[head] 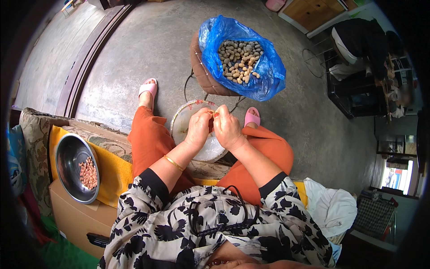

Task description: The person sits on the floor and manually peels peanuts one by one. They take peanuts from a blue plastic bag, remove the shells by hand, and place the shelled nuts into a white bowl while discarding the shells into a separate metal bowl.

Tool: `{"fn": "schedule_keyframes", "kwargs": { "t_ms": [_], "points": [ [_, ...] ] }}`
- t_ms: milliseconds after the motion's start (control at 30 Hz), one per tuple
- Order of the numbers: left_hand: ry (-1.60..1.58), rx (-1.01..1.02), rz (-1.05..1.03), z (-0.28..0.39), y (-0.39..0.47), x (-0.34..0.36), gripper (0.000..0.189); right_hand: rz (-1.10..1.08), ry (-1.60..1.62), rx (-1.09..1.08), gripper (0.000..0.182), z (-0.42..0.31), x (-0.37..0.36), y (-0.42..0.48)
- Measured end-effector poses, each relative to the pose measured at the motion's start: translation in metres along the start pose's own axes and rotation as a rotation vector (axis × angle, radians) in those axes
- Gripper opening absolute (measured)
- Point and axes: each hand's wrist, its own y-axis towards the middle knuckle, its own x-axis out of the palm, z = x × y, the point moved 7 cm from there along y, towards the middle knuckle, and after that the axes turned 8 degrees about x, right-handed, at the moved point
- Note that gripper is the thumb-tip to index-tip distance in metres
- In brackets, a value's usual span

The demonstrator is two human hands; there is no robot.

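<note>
My left hand [199, 127] and my right hand [229, 129] meet in front of me, fingertips pinched together on a small peanut [213, 113]. Most of the peanut is covered by the fingers. Below them, between my knees, is a round whitish basin [177, 122] with a patterned rim; my hands hide part of its inside. Beyond it, a blue plastic bag [211, 64] lies open, holding many unshelled peanuts [240, 57]. At my left, a steel bowl [69, 168] contains shelled pinkish peanut kernels [88, 173], gathered on one side.
The bag rests on a brown padded stool [198, 67] with thin metal legs. Under the bowl are a yellow cloth [112, 168] and a cardboard box [72, 215]. White cloth [329, 208] lies at my right. Another person [359, 40] sits at the far right near a dark table.
</note>
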Motion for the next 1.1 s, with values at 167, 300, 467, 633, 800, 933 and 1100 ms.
{"fn": "schedule_keyframes", "kwargs": {
  "t_ms": [167,300,467,633,800,933,1100],
  "points": [
    [0.050,0.046,0.029,0.002,0.000,0.001,0.022,-0.021,0.092,-0.005,0.008,-0.004,-0.004,0.003],
    [0.211,0.155,0.004,0.017,0.002,0.003,0.020,-0.064,0.179,0.061,0.011,-0.002,-0.007,0.006],
    [0.031,0.034,-0.019,-0.008,-0.001,0.003,0.022,-0.034,0.106,0.019,0.009,-0.002,-0.001,0.005],
    [-0.195,-0.135,0.067,-0.025,-0.004,0.005,0.020,0.041,-0.013,-0.083,0.008,-0.008,-0.001,0.002],
    [-0.615,-0.367,0.122,-0.025,-0.009,0.014,0.016,0.077,-0.043,-0.194,0.006,-0.015,-0.003,-0.002],
    [-0.733,-0.421,0.096,-0.031,-0.008,0.017,0.014,0.094,0.016,-0.183,0.007,-0.009,0.000,-0.003],
    [-0.859,-0.476,0.088,-0.036,-0.009,0.020,0.014,0.110,-0.032,-0.310,0.010,-0.017,-0.002,-0.005]
  ]
}}
